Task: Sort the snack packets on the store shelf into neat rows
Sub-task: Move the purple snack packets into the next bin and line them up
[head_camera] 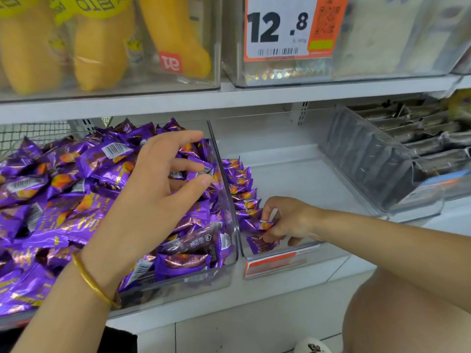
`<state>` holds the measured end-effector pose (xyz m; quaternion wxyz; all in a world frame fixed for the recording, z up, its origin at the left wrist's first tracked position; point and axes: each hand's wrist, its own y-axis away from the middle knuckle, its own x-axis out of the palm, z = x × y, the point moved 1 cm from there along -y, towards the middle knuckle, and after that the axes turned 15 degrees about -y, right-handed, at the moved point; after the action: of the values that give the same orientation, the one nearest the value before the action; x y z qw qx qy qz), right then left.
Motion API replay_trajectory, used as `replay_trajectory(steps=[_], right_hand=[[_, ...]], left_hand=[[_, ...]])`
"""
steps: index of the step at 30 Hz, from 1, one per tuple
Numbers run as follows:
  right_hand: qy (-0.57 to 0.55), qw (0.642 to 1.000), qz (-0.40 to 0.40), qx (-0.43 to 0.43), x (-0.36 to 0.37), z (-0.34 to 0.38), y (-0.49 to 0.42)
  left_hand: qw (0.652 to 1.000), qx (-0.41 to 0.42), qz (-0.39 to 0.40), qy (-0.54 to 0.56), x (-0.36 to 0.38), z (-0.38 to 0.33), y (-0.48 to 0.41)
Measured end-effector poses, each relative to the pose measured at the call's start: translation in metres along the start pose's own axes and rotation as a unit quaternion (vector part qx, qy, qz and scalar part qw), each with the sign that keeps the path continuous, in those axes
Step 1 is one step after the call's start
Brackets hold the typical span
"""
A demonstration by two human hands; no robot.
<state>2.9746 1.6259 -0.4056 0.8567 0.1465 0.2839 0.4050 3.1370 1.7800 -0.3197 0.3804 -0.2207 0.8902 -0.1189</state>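
Purple packet (262, 244) pinched in right hand (288, 220); left hand (163, 179) hovers over heap (76, 187)

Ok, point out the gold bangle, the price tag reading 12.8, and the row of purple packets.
gold bangle (93, 284), head view, band on wrist.
price tag (277, 29), head view, white face.
row of purple packets (243, 192), head view, mid-row packet.

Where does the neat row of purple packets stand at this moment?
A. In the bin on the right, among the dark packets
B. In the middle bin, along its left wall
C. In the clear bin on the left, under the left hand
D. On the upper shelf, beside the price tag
B: the row of purple packets stands against the left wall of the middle bin, where the right hand sets a packet; the left bin holds a loose heap.
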Motion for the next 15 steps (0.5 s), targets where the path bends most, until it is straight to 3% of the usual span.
replay_trajectory(steps=[15], right_hand=[[-0.057,0.995,-0.023,0.073,0.006,-0.002,-0.015]], left_hand=[[1.000,-0.013,0.006,0.003,-0.003,-0.001,-0.001]])
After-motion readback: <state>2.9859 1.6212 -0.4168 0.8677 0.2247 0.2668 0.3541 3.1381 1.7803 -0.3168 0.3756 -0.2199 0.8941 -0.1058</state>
